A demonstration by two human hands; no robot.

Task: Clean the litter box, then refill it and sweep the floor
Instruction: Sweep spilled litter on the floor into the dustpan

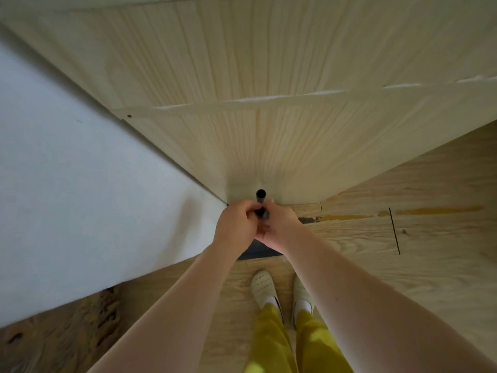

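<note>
Head view: both hands clasp a black pole [261, 196], seen end-on, prob. a broom handle, in the corner by a pale wood panel [269, 76]. Left hand [236, 228] and right hand [279, 224] curl tight round it. Dark head [258, 251] rests on floor [403, 251]. Litter box not visible. Best to sweep w/ short, low strokes away from the wall.
</note>
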